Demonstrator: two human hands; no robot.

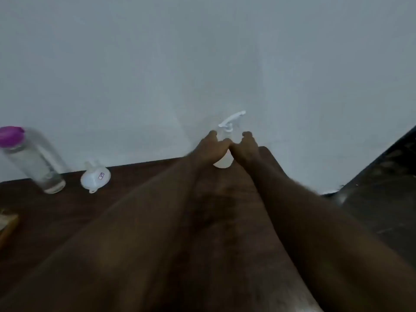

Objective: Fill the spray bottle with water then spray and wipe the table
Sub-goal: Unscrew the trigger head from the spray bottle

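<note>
Here the spray bottle (225,152) stands upright at the far edge of the dark wooden bench (56,212), close against a plain pale wall (202,52). It is translucent white plastic, rounded at the base, with a slim white trigger head (233,118) angled up to the right. The left hand (210,146) wraps the bottle's left side and the right hand (244,146) its right side, fingers curled around the body so both are gripping it, thumbs nearly meeting in front. Well apart to the left, a clear cylindrical water bottle (33,161) with a purple cap stands on the bench, blurred and leaning in the wide lens. Just beside it lies a small white plastic funnel (95,176) bearing a tiny label. The bench's right edge falls away just right of the hands, to a dark speckled floor (382,188). Bare bench surface lies between funnel and spray bottle.
</note>
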